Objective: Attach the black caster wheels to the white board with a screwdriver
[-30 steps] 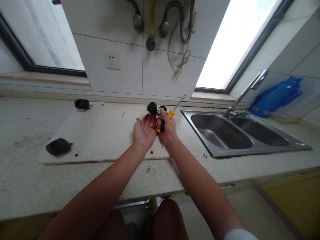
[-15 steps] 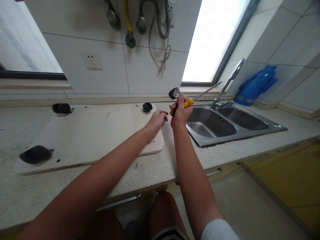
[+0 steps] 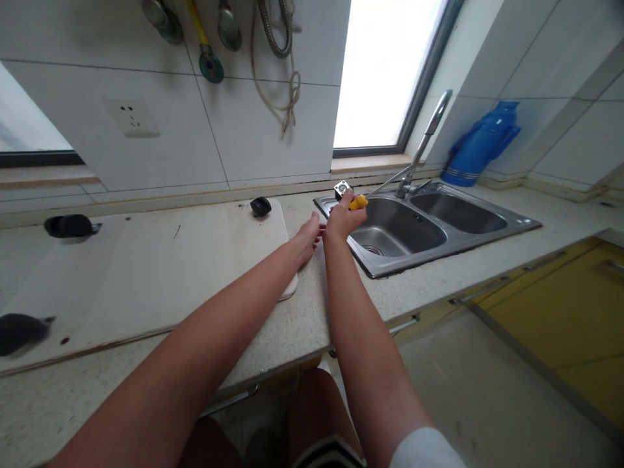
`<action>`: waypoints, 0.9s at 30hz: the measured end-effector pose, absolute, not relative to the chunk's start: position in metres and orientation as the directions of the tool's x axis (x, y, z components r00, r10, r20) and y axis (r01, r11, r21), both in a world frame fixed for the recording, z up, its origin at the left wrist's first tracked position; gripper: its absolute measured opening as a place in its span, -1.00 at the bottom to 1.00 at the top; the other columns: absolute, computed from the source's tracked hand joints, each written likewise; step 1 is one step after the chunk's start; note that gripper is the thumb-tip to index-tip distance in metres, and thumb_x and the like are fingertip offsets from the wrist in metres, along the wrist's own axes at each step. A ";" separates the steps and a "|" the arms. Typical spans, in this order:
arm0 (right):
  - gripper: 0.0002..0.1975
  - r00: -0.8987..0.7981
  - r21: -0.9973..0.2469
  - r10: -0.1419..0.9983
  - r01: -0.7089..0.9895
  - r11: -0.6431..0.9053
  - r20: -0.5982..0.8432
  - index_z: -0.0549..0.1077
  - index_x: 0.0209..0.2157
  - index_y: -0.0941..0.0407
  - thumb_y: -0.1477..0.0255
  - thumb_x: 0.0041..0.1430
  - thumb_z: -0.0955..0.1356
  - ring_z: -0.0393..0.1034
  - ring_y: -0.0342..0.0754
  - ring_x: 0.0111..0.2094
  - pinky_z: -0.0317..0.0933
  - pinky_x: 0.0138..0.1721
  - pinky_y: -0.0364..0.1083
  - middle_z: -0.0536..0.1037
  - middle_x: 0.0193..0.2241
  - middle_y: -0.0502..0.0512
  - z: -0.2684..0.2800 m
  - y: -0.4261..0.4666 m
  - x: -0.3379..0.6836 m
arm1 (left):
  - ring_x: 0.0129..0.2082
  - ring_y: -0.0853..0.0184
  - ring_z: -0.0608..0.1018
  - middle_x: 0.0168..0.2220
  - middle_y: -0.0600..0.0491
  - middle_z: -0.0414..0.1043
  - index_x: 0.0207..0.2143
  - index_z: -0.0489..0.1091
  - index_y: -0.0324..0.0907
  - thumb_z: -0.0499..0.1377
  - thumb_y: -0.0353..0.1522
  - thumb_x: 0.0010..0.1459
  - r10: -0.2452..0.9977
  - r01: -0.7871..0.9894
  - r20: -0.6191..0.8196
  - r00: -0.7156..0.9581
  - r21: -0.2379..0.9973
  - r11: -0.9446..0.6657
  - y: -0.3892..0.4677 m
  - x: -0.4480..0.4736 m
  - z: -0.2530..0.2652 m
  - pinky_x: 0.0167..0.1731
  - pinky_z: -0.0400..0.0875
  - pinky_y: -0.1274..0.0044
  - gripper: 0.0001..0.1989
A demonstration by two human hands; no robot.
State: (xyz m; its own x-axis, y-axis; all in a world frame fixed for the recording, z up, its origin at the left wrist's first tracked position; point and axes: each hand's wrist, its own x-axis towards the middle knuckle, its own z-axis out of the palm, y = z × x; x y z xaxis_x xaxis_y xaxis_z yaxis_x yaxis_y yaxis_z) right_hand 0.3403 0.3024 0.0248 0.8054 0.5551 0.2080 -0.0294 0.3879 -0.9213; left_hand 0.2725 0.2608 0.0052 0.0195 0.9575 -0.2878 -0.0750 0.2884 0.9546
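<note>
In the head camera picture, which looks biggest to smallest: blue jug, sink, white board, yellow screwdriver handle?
1. White board
2. Sink
3. Blue jug
4. Yellow screwdriver handle, held in the right hand

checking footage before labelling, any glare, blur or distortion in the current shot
Head view: the right-hand window is blown out to white; in the head view, the black piece at lower left looks soft and stretched; same head view, the screwdriver shows a faint shaft near the faucet.

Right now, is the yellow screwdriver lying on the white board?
No, the right hand holds the yellow screwdriver by the sink.
</note>
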 end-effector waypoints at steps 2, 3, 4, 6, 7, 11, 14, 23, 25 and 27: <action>-0.52 0.802 -0.923 0.565 -0.045 0.381 0.194 0.48 -0.11 0.17 0.00 0.51 0.28 0.60 -0.01 -0.28 0.49 -0.25 -0.09 0.61 -0.28 0.17 0.022 0.304 0.339 | -0.22 0.22 0.57 -0.27 -0.07 0.56 -0.19 0.51 -0.18 -0.12 0.11 0.56 0.950 -0.088 -0.310 0.042 0.946 0.313 0.259 0.273 0.009 -0.07 0.50 0.36 -0.35; -0.52 0.801 -0.924 0.570 -0.054 0.377 0.186 0.48 -0.10 0.17 0.00 0.50 0.28 0.58 -0.02 -0.30 0.49 -0.26 -0.08 0.61 -0.28 0.16 0.021 0.304 0.339 | -0.23 0.21 0.57 -0.31 -0.07 0.56 -0.22 0.51 -0.16 -0.16 0.13 0.55 0.949 -0.093 -0.311 0.053 0.945 0.315 0.257 0.274 0.012 -0.08 0.48 0.38 -0.31; -0.52 0.799 -0.925 0.575 -0.064 0.374 0.177 0.48 -0.11 0.17 0.00 0.50 0.28 0.57 -0.02 -0.32 0.48 -0.27 -0.08 0.61 -0.29 0.16 0.020 0.304 0.339 | -0.22 0.19 0.57 -0.32 -0.08 0.56 -0.22 0.51 -0.15 -0.18 0.15 0.55 0.951 -0.102 -0.301 0.063 0.946 0.307 0.255 0.276 0.016 -0.09 0.47 0.39 -0.30; -0.54 0.796 -0.926 0.583 -0.083 0.369 0.162 0.47 -0.12 0.16 0.01 0.49 0.29 0.55 -0.03 -0.34 0.47 -0.28 -0.08 0.60 -0.29 0.15 0.018 0.304 0.340 | -0.17 0.15 0.59 -0.31 -0.10 0.57 -0.19 0.52 -0.14 -0.20 0.15 0.54 0.963 -0.119 -0.261 0.069 0.956 0.268 0.249 0.280 0.024 -0.07 0.47 0.38 -0.28; -0.56 0.795 -0.925 0.587 -0.092 0.368 0.155 0.46 -0.13 0.14 0.01 0.48 0.30 0.54 -0.05 -0.35 0.46 -0.29 -0.09 0.59 -0.30 0.13 0.018 0.304 0.340 | -0.13 0.13 0.60 -0.29 -0.11 0.59 -0.17 0.53 -0.14 -0.19 0.14 0.55 0.971 -0.126 -0.229 0.063 0.964 0.235 0.245 0.280 0.028 -0.04 0.47 0.37 -0.30; -0.69 0.788 -0.916 0.604 -0.145 0.373 0.121 0.36 -0.21 0.06 0.10 0.45 0.33 0.42 -0.13 -0.48 0.36 -0.40 -0.14 0.48 -0.40 -0.02 0.016 0.305 0.341 | 0.07 0.18 0.58 -0.07 -0.10 0.64 -0.15 0.57 -0.13 0.04 0.02 0.57 1.000 -0.151 -0.026 0.004 0.988 0.026 0.221 0.257 0.048 0.18 0.39 0.42 -0.51; -0.69 0.773 -0.907 0.626 -0.188 0.376 0.099 0.29 -0.26 0.02 0.10 0.45 0.35 0.32 -0.17 -0.56 0.26 -0.50 -0.18 0.37 -0.50 -0.13 0.017 0.305 0.339 | 0.05 0.22 0.59 0.00 -0.10 0.64 -0.14 0.61 -0.14 0.26 -0.16 0.49 0.952 -0.072 0.304 -0.030 0.950 -0.305 0.189 0.208 0.053 0.18 0.37 0.48 -0.74; -0.55 0.456 -0.852 0.784 -0.096 0.514 0.421 0.40 -0.25 0.05 -0.05 0.31 0.48 0.23 -0.22 -0.58 0.18 -0.49 -0.21 0.31 -0.59 -0.21 0.034 0.266 0.304 | -0.13 0.28 0.63 0.02 -0.06 0.67 0.10 0.58 -0.06 0.36 -0.19 0.40 0.828 0.101 0.517 -0.217 0.856 -0.507 0.137 0.108 0.022 -0.12 0.50 0.52 -0.71; -0.60 0.296 -0.772 0.733 0.025 0.635 0.612 0.44 -0.24 0.04 -0.01 0.38 0.44 0.30 -0.19 -0.49 0.27 -0.35 -0.19 0.37 -0.54 -0.15 0.040 0.248 0.295 | -0.18 0.28 0.64 0.00 -0.11 0.68 0.09 0.57 -0.10 0.34 -0.06 0.40 0.864 -0.070 0.427 -0.266 0.886 -0.459 0.142 0.105 0.022 -0.24 0.51 0.53 -0.61; -0.65 0.066 -0.628 0.627 0.171 0.759 0.776 0.48 -0.25 0.04 0.05 0.45 0.40 0.39 -0.15 -0.34 0.32 -0.18 -0.15 0.48 -0.41 -0.04 0.044 0.233 0.291 | -0.21 0.25 0.66 -0.03 -0.18 0.70 0.08 0.57 -0.16 0.25 0.12 0.40 0.924 -0.264 0.294 -0.246 0.897 -0.355 0.146 0.102 0.025 -0.31 0.51 0.52 -0.44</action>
